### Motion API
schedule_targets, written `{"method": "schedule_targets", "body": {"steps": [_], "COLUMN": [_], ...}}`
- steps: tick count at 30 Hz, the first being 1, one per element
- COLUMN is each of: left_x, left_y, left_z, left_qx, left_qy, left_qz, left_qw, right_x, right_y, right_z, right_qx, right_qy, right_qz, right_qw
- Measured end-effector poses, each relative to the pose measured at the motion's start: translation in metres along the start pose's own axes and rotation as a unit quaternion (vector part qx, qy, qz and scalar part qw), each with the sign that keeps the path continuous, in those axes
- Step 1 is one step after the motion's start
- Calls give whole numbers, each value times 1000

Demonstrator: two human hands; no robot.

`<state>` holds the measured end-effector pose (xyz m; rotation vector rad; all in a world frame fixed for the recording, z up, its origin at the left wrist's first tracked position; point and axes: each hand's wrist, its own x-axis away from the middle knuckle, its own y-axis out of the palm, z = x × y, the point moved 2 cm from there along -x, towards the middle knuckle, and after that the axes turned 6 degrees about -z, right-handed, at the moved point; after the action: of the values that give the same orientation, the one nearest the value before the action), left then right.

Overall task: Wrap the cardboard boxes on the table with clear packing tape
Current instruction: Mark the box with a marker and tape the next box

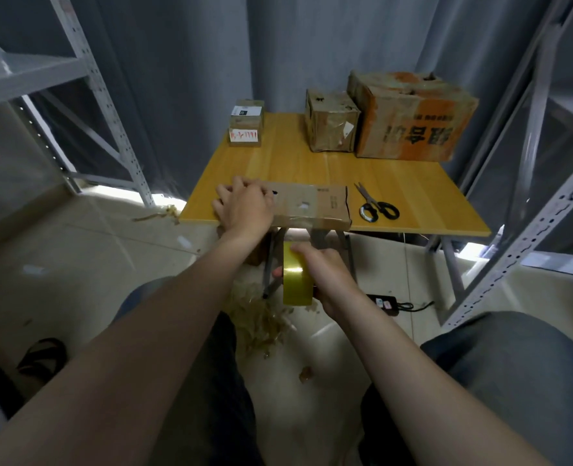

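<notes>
Presently, the left hand [245,210] is laid with fingers loosely spread, gripping nothing, on the flat brown cardboard box [315,205] at the centre of the frame. Just below, the yellowish roll of clear packing tape [297,280] is gripped by the curled fingers of the right hand [328,274]. A strip is seemingly being drawn off the box's near edge; next, tension must be kept and the roll carried round. Black-handled scissors [377,206] lie beside the box on the yellow wooden table [412,196].

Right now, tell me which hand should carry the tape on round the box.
Right. The right hand already grips the roll just below the near edge of the table, under the box. The left hand rests on the box's left end, probably steadying it.
</notes>
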<state>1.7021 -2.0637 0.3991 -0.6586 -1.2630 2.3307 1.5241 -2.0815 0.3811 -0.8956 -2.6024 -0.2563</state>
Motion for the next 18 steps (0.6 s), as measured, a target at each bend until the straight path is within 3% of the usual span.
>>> {"method": "schedule_targets", "body": {"steps": [3, 6, 11, 13, 15, 18], "left_x": [18, 38, 83, 89, 90, 88], "left_y": [-8, 4, 24, 28, 28, 27], "left_z": [2, -3, -3, 2, 5, 6], "left_qx": [109, 255, 322, 402, 473, 489], "left_qy": [-69, -153, -183, -190, -188, -185], "left_qz": [29, -116, -282, -288, -246, -207], "left_qw": [991, 948, 885, 848, 824, 827], "right_x": [-2, -9, -18, -20, -19, -17], "right_y": [-3, -5, -4, -3, -6, -28], "right_z": [3, 8, 13, 15, 12, 2], "right_qx": [-20, -28, -33, -67, -100, 39], "right_qy": [5, 9, 39, 54, 53, 50], "right_qz": [8, 18, 61, 57, 42, 28], "right_qw": [1000, 999, 997, 995, 993, 998]}}
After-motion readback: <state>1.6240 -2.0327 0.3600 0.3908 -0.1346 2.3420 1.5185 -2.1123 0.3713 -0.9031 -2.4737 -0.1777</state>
